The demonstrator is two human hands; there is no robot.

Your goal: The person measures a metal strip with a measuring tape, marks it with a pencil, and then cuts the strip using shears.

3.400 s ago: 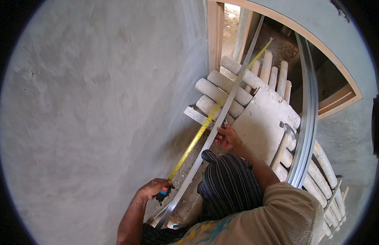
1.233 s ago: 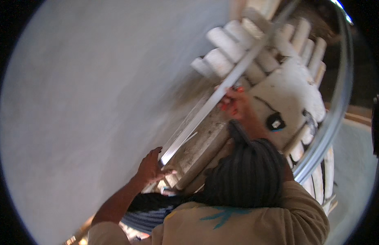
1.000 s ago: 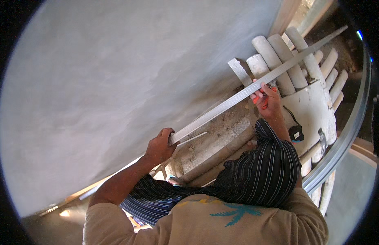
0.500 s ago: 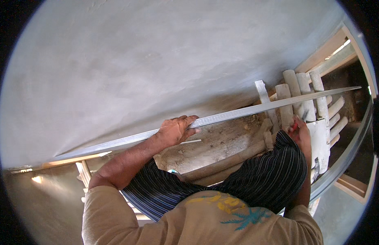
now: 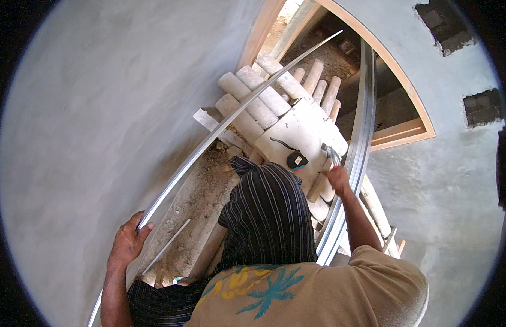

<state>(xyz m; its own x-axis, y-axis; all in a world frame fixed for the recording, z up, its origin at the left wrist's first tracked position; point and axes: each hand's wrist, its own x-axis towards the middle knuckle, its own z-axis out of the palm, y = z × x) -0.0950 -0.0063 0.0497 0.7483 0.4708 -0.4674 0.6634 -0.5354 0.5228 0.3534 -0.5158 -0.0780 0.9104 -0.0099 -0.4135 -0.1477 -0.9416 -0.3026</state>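
Observation:
My left hand is closed round a long thin metal channel, which runs diagonally from the lower left, beside the wall, over the cylinders toward the doorway. My right hand is closed on a red-handled metal tool, partly hidden by my fingers, beside a hammer on a pale board. A black tape measure with a strap lies on that board. My striped cloth and knees hide part of the surface below.
Pale cylinders are piled under and around the board. More metal channels curve along the right. A timber-framed opening is ahead; a grey plastered wall rises on the left. A thin strip lies on the dusty surface.
The long channel has swung from crosswise back to diagonal as the view turned. My left hand has moved down-left along it; my right hand has moved toward the hammer. Earlier, the tape was extended in my left hand.

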